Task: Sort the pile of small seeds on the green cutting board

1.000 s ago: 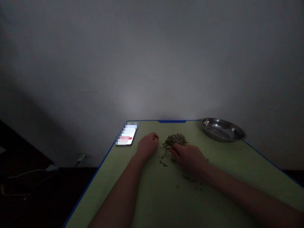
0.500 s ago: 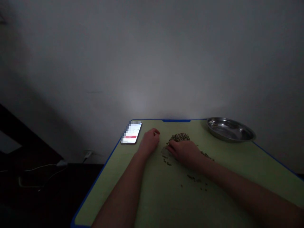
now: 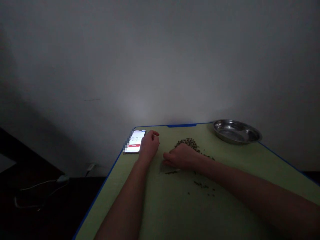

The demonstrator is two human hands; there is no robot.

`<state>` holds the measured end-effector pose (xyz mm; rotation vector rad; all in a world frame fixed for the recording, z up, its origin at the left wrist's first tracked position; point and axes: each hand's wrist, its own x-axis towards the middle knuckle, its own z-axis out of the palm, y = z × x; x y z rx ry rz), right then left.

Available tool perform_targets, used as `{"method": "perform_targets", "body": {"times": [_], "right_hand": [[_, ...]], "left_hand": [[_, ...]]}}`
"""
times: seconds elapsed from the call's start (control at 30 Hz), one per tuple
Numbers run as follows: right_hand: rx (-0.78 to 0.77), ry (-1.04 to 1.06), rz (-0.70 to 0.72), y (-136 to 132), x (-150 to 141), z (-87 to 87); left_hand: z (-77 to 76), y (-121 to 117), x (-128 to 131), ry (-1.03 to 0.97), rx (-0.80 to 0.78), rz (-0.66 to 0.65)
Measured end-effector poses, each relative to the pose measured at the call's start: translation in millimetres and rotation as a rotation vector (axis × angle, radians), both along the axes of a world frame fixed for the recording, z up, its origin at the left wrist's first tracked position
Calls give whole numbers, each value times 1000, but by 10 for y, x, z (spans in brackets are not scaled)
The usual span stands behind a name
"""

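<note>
Right hand (image 3: 181, 156) was low over the green, blue-edged table surface (image 3: 170, 213), fingers curled in. A pale, see-through thin piece (image 3: 162, 168) showed at its underside; couldn't tell if it was gripped.

Dark-and-pale speckled heap of small grains (image 3: 188, 142) lay just beyond that hand, mid-width, toward the far edge. Dark scattered grains (image 3: 201, 185) lay nearer the near edge, more by the wrist.

Left hand (image 3: 150, 143) was loosely bent beside the lit, dark-framed rectangular phone (image 3: 133, 138), near the far left corner. Palm hidden, so no call on whether it held anything. Shiny oval steel dish (image 3: 236, 132) sat at the far right corner.

My take: with grains that small (and light that poor), low fingers, light pressure and short, slow strokes suited best; a fast sweep risked scattering them, and the right forearm needed clearance over the strays.
</note>
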<state>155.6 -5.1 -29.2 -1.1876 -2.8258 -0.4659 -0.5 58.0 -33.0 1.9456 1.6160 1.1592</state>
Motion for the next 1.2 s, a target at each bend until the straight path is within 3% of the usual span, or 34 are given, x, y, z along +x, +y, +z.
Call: {"method": "perform_targets", "body": {"times": [0.4, 1.2], "right_hand": [[50, -33, 283, -168, 87, -24], [61, 10, 318, -510, 496, -125]], "left_hand": [[-1, -22, 15, 73, 6, 5], [-34, -18, 48, 117, -36, -58]]}}
